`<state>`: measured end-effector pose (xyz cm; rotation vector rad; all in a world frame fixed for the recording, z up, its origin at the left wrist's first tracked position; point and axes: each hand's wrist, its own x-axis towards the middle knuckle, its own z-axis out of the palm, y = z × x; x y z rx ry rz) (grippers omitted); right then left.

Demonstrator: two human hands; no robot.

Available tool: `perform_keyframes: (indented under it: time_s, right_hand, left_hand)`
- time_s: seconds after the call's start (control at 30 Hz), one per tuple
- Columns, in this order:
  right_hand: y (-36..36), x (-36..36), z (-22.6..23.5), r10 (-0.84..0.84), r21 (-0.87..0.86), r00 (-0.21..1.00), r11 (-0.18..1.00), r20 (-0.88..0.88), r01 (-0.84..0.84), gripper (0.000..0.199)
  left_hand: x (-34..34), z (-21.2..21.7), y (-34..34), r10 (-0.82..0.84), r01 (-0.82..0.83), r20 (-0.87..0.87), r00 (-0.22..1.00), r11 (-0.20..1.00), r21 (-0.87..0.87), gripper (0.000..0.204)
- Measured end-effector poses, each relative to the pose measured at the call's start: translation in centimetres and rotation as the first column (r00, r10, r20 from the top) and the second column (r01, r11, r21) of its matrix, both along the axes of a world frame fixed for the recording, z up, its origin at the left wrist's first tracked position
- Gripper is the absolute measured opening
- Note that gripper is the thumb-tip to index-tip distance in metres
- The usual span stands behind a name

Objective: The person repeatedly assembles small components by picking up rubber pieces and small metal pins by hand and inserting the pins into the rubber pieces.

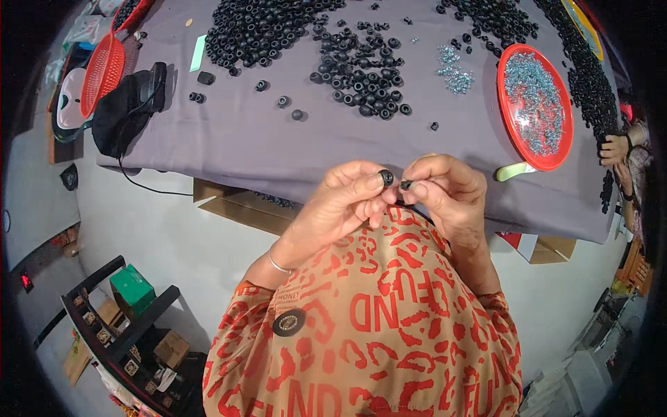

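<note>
My left hand (pixel 340 205) pinches a small black rubber ring (pixel 385 178) between thumb and fingers, just below the table's near edge. My right hand (pixel 448 191) holds a tiny dark piece (pixel 406 185) right beside that ring, nearly touching it. Both hands are raised over my lap, which is covered in orange patterned cloth (pixel 375 313). Piles of black rubber rings (pixel 361 66) lie on the grey-covered table (pixel 236 139) ahead.
A red round tray (pixel 506 104) holding several small silvery parts sits at the right, with loose silvery parts (pixel 453 69) beside it. A red basket (pixel 103 73) and a black pouch (pixel 125 111) lie at the left. Another person's hand (pixel 615 147) shows at the far right.
</note>
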<state>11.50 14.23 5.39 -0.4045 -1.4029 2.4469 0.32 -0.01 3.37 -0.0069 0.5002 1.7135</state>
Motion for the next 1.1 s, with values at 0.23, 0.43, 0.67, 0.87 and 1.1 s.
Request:
perform_keyframes:
  time_s: [0.23,0.43,0.67,0.87,1.1]
  right_hand:
    - [0.0,0.1,0.1,-0.02,0.068,1.0,0.998,0.008,0.02,0.013]
    - [-0.5,0.7,0.7,-0.053,0.235,0.998,0.971,0.03,0.044,0.016]
    - [-0.9,1.1,1.2,-0.082,0.241,0.996,0.966,-0.047,0.091,0.017]
    - [-1.2,1.4,1.4,-0.148,0.156,0.989,0.977,-0.005,0.146,0.02]
    - [-0.9,1.7,1.1,-0.106,0.508,0.991,0.851,-0.084,0.135,0.02]
  left_hand:
    - [0.4,0.4,-0.2,0.01,-0.016,-0.054,0.998,0.995,-0.101,0.015]
    - [1.2,0.5,-0.3,0.022,-0.025,-0.038,0.999,0.997,-0.075,0.015]
    - [1.8,1.0,-0.5,0.052,-0.056,-0.101,0.994,0.998,-0.031,0.016]
    - [2.5,1.0,-0.5,0.077,-0.078,-0.104,0.992,0.997,-0.004,0.016]
    - [2.7,1.0,-0.7,0.072,-0.077,-0.144,0.987,0.996,-0.033,0.016]
